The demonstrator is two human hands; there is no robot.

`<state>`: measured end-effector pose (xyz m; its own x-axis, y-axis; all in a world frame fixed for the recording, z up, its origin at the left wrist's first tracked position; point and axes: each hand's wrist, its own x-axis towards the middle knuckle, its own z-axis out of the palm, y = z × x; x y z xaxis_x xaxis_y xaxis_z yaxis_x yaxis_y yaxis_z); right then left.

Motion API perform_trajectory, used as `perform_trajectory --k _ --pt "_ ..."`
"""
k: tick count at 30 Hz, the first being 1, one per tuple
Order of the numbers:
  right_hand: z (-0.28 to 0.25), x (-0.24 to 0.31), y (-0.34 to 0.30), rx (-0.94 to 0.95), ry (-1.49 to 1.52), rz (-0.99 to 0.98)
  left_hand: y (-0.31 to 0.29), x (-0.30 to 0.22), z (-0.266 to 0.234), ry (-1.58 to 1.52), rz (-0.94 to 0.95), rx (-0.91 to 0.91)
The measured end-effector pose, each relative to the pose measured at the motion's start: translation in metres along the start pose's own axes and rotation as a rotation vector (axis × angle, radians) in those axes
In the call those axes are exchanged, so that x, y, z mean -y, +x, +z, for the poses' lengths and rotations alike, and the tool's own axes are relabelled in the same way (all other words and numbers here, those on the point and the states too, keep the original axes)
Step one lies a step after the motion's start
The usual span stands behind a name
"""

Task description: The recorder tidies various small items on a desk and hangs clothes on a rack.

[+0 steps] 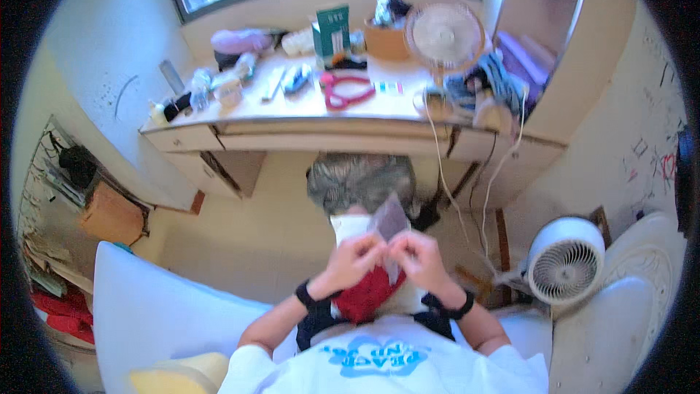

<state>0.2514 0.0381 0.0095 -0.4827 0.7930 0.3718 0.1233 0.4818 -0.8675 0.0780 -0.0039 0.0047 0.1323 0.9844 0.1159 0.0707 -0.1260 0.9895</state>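
My left hand (354, 261) and my right hand (421, 261) are close together above my lap, fingers pinched. Between them they grip the near end of a small clear plastic packet (391, 219), which looks purplish-dark inside; its exact contents are blurred. The packet tilts away from me, its pointed corner upward. Under my hands a bundle of red material (362, 298), perhaps yarn or cloth, lies on my lap. Something white (346, 228) shows just beyond my left fingers. Each wrist wears a black band.
Ahead stands a white desk (284, 111) with red-handled scissors (346, 92), a green pouch (332, 33), a round fan (445, 35) and piled cloth. Below it sits a dark plastic bag (359, 179). A white floor fan (566, 261) is at right, with cables hanging nearby.
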Motion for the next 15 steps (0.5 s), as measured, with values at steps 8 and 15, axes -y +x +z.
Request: perform_trajectory --k 8,15 --pt "-0.019 -0.014 0.005 -0.135 0.402 0.154 0.008 -0.007 -0.013 -0.14 -0.065 0.012" --pt "-0.024 -0.012 -0.003 -0.041 0.601 0.225 0.001 -0.002 -0.003 -0.201 -0.072 0.049"
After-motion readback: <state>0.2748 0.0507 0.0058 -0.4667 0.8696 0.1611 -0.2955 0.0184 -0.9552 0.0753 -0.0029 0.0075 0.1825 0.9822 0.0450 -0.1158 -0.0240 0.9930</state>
